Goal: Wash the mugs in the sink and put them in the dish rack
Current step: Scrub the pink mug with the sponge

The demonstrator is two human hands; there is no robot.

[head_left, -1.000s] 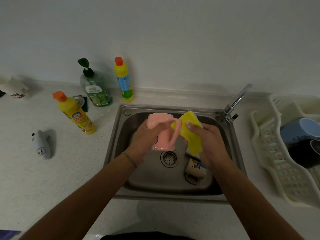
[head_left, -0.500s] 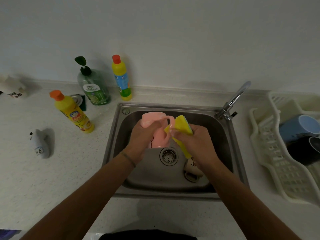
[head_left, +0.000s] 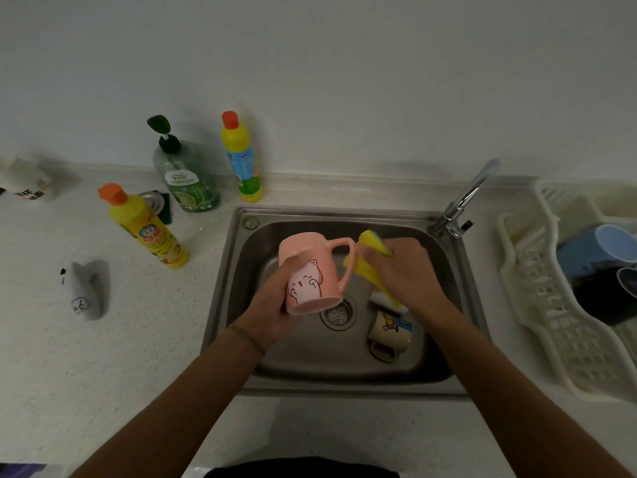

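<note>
Scrubbing pink mug (head_left: 312,270) over sink (head_left: 344,215): left hand (head_left: 275,305) gripping it, right hand (head_left: 408,270) clutching yellow sponge (head_left: 368,263). Beige mug (head_left: 391,331) lying unwashed; two mugs (head_left: 606,257) already sitting in right-side dish rack (head_left: 537,298).

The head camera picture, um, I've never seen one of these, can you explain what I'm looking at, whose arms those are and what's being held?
There is no machine here. A person wears a wide-angle camera on the head, so you look down along their own two arms at a kitchen counter with a steel sink.

The left hand grips a pink mug with a cartoon cat on it, held over the sink. The right hand holds a yellow sponge, folded against the mug's handle.

A second, beige mug lies on its side in the sink near the drain. The tap stands at the back right. To the right is a white dish rack that already holds a blue mug and something dark. On the left stand two yellow bottles and a green pump bottle.
</note>
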